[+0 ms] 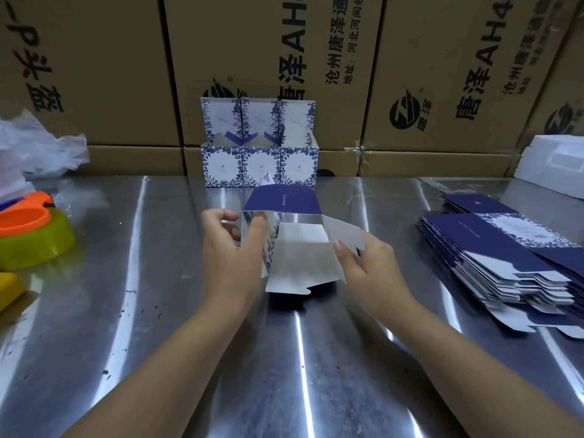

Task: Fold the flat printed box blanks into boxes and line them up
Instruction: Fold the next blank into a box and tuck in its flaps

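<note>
Folding is midway: the blank [300, 248] is held over the middle of the table [158, 311], opened into a tube with its flaps loose. The left hand [230, 248] pinches its left wall between thumb and fingers; the right hand [366, 263] pinches the right flap. Next, I judge, the flaps need tucking in to close the end, and then the box joins the three boxes [259, 162] lined up at the back. Bare table lies right of that row. The stack [505, 257] at right and the tape [34, 238] at left are well apart from the hands.
</note>
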